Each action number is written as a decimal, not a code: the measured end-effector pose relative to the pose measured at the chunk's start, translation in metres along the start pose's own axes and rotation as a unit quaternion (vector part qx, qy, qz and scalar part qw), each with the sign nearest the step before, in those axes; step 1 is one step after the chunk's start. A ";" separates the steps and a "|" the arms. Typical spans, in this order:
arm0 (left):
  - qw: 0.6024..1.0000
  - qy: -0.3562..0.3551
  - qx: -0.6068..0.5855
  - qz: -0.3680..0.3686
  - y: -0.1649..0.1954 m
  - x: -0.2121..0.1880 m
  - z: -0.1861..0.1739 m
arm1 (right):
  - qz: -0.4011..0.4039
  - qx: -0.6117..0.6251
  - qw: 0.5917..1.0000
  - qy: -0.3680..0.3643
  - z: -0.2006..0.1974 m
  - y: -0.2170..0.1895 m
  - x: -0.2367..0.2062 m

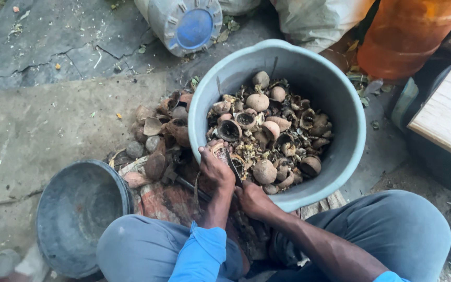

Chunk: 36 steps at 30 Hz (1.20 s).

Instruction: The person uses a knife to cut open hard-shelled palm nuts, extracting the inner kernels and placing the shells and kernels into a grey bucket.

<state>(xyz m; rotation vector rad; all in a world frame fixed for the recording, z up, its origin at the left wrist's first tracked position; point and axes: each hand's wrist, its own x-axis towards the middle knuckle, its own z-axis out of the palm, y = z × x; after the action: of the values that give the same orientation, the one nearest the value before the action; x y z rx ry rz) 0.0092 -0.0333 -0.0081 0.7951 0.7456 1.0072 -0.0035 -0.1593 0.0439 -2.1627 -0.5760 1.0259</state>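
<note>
The person sits low with knees spread, and the grey tub stands between them, close enough that both hands work over its near rim. The left hand is closed around a small brown shell, pinning it at the tub's near rim so that the blade can bear on it; the right hand, just nearer the body than the tub, is shut on the blade's handle, though the grip itself is partly hidden. Whole and split shells fill the tub; a loose heap of shells lies left of the tub, apart from its contents. A dark empty basin rests further left, by the left knee. The floor is cracked, stained concrete strewn with leaf bits; beyond the tub stand a blue-capped jug and an orange container.
</note>
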 end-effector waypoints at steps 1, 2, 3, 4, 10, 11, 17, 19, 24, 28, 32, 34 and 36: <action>1.000 -0.001 -0.012 -0.019 0.001 0.001 0.001 | 0.004 -0.001 1.000 0.004 0.000 0.000 0.000; 0.999 0.002 -0.024 -0.035 0.003 0.003 0.003 | 0.007 -0.003 1.000 0.006 -0.002 -0.002 -0.001; 0.998 0.002 -0.036 -0.052 0.005 0.005 0.004 | 0.010 -0.004 1.000 0.009 -0.005 -0.003 -0.003; 0.998 -0.002 -0.039 -0.056 0.006 0.007 0.005 | 0.010 -0.035 0.999 0.007 -0.008 -0.004 -0.005; 1.000 -0.003 -0.002 -0.025 0.006 -0.002 0.005 | -0.019 -0.052 0.998 0.019 -0.012 -0.006 -0.004; 0.999 0.018 -0.019 -0.033 0.005 -0.003 0.005 | -0.033 -0.016 0.999 0.028 -0.009 -0.006 -0.003; 0.996 -0.036 -0.080 -0.018 0.002 0.004 0.010 | 0.027 0.093 0.995 0.007 -0.001 0.000 0.002; 0.989 -0.029 -0.125 -0.075 0.006 0.013 0.010 | 0.003 0.084 0.996 0.034 -0.005 0.002 0.001; 0.960 -0.084 -0.195 -0.186 0.021 0.021 0.006 | 0.095 0.315 0.942 0.060 -0.026 0.003 0.005; 0.950 -0.211 -0.160 -0.169 0.016 -0.005 0.008 | 0.068 0.457 0.885 0.065 -0.039 0.001 0.016; 0.934 -0.268 -0.089 -0.217 0.010 -0.017 0.006 | 0.027 0.458 0.882 0.110 -0.050 0.000 0.020; 0.910 -0.270 -0.112 -0.294 0.010 -0.012 0.002 | 0.014 0.387 0.912 0.133 -0.064 0.003 0.021; 0.873 -0.254 -0.175 -0.378 0.011 -0.005 -0.004 | -0.012 0.237 0.962 0.138 -0.080 0.009 0.021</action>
<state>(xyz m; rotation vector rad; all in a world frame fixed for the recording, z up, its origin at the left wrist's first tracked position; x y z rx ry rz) -0.0008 -0.0333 0.0003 0.3541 0.3345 0.1793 0.0733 -0.1828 0.0641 -1.8191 -0.1960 0.7378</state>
